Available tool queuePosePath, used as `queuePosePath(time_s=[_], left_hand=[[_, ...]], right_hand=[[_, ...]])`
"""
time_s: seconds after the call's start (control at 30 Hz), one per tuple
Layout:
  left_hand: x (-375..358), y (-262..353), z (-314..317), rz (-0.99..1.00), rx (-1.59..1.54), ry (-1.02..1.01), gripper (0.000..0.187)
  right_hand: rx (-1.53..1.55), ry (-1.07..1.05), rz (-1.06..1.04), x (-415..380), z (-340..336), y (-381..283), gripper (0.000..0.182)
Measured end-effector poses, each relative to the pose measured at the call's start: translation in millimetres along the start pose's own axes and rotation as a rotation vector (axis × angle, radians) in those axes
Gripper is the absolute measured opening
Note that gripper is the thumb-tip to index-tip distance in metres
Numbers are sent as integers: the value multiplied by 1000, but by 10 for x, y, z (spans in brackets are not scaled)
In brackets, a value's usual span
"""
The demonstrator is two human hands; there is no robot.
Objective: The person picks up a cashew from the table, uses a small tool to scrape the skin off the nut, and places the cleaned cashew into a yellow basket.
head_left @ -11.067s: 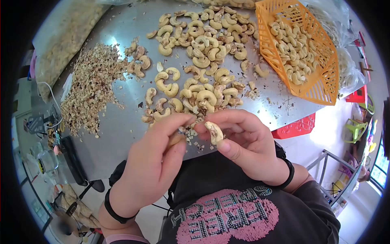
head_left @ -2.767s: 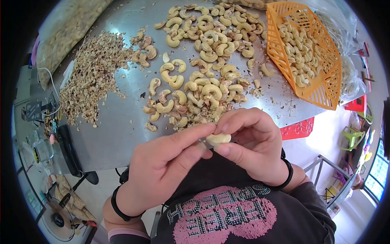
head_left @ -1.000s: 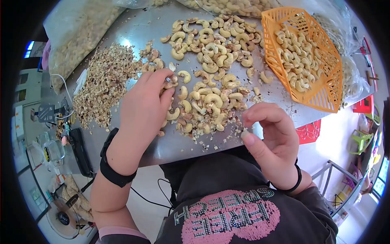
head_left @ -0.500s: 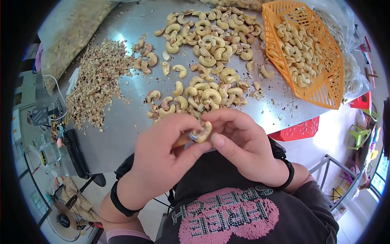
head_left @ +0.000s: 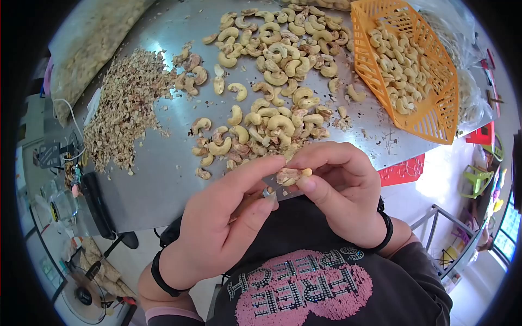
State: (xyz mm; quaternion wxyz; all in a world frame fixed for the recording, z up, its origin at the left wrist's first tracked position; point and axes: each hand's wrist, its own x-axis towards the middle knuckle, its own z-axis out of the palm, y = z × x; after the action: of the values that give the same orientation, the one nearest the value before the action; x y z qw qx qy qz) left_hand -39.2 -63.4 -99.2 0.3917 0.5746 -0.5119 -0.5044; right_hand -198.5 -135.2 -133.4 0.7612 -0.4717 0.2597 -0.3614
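My left hand [head_left: 225, 217] is closed round a small tool [head_left: 268, 192] with a metal tip and a wooden-looking part, mostly hidden by the fingers. A cashew [head_left: 292, 175] with brownish skin on it is pinched in my right hand [head_left: 345, 182], close to the tool's tip. Just beyond both hands lies a near pile of cashews [head_left: 280, 124], some pale and some with skin patches. A larger pile of cashews [head_left: 283, 46] spreads farther back on the metal table [head_left: 163, 190].
Skin flakes [head_left: 128, 103] are heaped at the left, near a bag of nuts [head_left: 89, 51]. An orange basket [head_left: 370, 70] at the right holds pale cashews [head_left: 402, 70]. A red crate [head_left: 405, 171] stands below the table's right edge.
The cashew has turned and now shows its skin-covered side between the right fingertips. My right hand has shifted slightly right, and the tool's tip is more exposed.
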Motion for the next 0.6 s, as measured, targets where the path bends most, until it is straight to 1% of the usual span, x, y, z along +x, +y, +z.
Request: queuePosePath(time_s=[0.03, 0.17, 0.23, 0.27, 0.33, 0.37, 0.43, 0.47, 0.53, 0.6], left_hand=[[-3, -4, -4, 10, 49, -20, 35], [-4, -40, 14, 69, 154, 14, 34], [2, -32, 36, 79, 185, 57, 37], [2, -33, 41, 79, 184, 57, 37], [1, -35, 52, 114, 209, 70, 38], [0, -29, 55, 114, 208, 70, 38], [-2, -12, 54, 114, 359, 100, 39], [3, -19, 58, 113, 359, 100, 39], [20, -42, 74, 207, 521, 158, 44], [28, -35, 101, 238, 558, 190, 45]], right_hand=[[-63, -5, -79, -1, -3, 9, 19], [-178, 44, -150, -12, -8, 32, 20], [-382, 38, -312, -1, -38, 50, 19], [-382, 38, -311, 4, -38, 38, 19], [-537, 10, -391, 17, -29, -8, 20], [-538, 11, -390, 19, -22, -19, 20], [-674, 31, -445, 27, 3, -24, 20], [-673, 31, -444, 30, 14, -19, 20], [-719, 71, -492, 36, 34, -7, 20], [-719, 77, -502, 37, 40, 12, 19]])
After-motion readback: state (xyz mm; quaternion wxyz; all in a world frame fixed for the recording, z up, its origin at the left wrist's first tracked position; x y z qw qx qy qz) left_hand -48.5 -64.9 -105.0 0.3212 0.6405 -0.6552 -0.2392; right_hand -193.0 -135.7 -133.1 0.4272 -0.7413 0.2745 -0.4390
